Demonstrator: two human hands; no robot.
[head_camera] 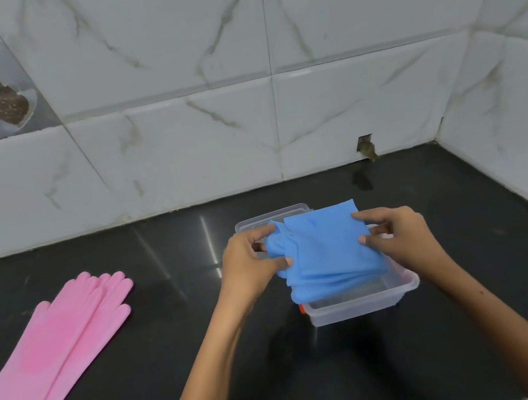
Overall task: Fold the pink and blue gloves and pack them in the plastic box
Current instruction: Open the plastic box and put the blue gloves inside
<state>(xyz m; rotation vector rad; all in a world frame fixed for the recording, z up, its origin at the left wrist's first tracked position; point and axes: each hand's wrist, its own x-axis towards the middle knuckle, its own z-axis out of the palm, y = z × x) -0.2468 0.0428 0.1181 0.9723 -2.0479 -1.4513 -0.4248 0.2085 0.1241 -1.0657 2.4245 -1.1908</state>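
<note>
At the lower left of the frame, the pair of long pink rubber gloves lies flat and unfolded on the glossy black stone countertop. The cuffs run off the lower left corner and the fingers point toward the upper right. This pair is well apart from both hands and from the box.

Left of centre, the left hand pinches the left edge of the folded blue rubber gloves, thumb under and fingers curled over the bunched glove fingers. The bundle is a flat, roughly square stack held directly above the clear rectangular plastic box. Its near layers sag toward the box opening. The box long axis runs from the upper centre toward the lower right of the frame, and the bundle overhangs the left rim.

Right of centre, the right hand grips the right edge of the bundle, thumb on top and fingers curled beneath. Both hands are equally near the box.

Judgement: the coming move is a straight lowering. The bundle appears wider than the opening on the left side, so it likely needs a shift right or a tuck before it seats. Whether it touches the box floor cannot be determined.

Behind the box lies a clear lid. The white marbled tile wall fills the upper frame. Nothing obstructs the opening.
</note>
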